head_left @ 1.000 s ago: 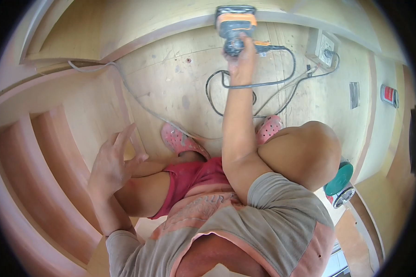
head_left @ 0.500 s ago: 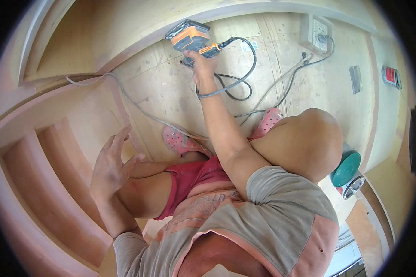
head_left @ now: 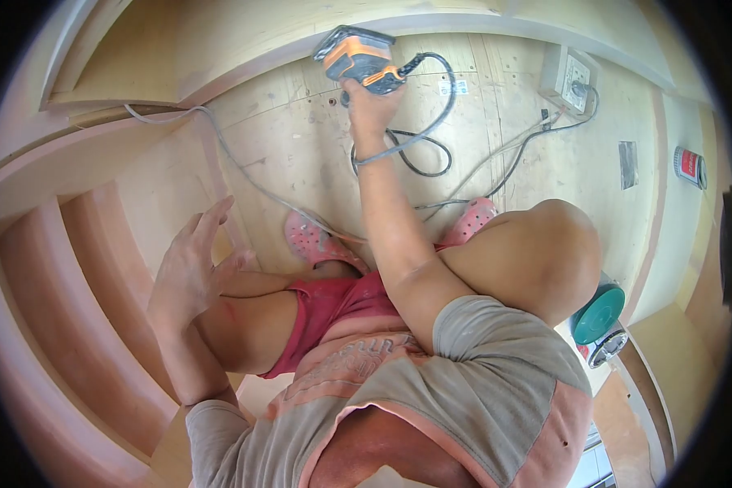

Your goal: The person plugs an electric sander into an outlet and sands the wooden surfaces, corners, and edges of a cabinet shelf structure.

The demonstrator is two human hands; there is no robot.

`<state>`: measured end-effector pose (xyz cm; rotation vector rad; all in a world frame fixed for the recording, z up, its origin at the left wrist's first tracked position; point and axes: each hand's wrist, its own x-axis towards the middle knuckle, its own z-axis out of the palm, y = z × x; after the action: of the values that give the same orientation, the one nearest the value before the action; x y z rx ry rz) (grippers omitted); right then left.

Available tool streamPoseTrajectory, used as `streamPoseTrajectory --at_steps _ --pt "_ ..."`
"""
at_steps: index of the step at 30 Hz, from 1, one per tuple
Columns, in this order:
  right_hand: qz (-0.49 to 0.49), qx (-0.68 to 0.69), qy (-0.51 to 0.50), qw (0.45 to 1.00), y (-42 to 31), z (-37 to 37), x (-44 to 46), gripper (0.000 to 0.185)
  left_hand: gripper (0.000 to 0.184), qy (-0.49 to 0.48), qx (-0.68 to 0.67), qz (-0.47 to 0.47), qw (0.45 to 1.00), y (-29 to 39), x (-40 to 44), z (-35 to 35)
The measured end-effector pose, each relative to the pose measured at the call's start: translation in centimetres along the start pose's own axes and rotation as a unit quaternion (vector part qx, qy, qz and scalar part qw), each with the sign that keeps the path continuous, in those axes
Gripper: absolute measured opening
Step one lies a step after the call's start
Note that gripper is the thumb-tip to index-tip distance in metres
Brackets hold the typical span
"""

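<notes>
My right hand is wrapped round the grip of an orange and black electric sander. The sander is tipped, its dark sanding pad facing up and away from me, close to the front edge of the pale wooden panel. From its tail a black power cord loops down and crosses over my right wrist. My left hand is raised, empty, with its fingers apart, above my bent knee and in front of the curved wooden shelves.
A socket box with a plugged-in cable sits at the far right. Grey cable trails across the floor by my pink clogs. A red-labelled can stands right; a green lid and another can are beside my knee.
My right hand has carried the sander farther away and slightly right, nearer the wooden panel. My left hand has shifted a little left, still open. The whole view has tilted slightly.
</notes>
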<state>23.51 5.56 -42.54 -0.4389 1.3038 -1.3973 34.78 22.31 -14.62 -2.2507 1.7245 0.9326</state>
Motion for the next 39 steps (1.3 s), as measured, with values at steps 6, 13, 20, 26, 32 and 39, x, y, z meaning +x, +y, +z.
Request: streamPoseTrajectory --at_steps 6,13,20,26,32,39 --pt "-0.046 -0.032 0.026 0.998 -3.2 -2.4 2.9 0.068 0.065 -0.016 -0.001 -0.032 0.999 -0.3 -0.4 0.1" --pt "-0.048 -0.004 0.008 0.999 -3.1 -2.8 3.3 0.072 0.065 -0.022 -0.002 -0.006 1.0 0.0 -0.5 0.2" --pt "-0.002 -0.01 -0.001 1.0 -2.4 -1.8 1.2 0.068 0.065 0.002 0.007 0.016 1.0 0.5 -0.3 -0.1" --pt "-0.076 -0.114 0.034 0.99 -2.1 -1.5 1.1 0.064 0.066 0.01 0.002 0.022 1.0 0.5 0.1 -0.2" --pt "-0.071 -0.092 0.044 0.992 -3.8 -2.9 3.0 0.061 0.066 0.0 0.004 0.018 1.0 0.6 0.5 -0.3" --pt "-0.086 -0.059 0.051 0.993 -4.1 -4.7 5.1 0.061 0.064 -0.003 0.02 0.037 0.999 1.1 1.0 -0.3"
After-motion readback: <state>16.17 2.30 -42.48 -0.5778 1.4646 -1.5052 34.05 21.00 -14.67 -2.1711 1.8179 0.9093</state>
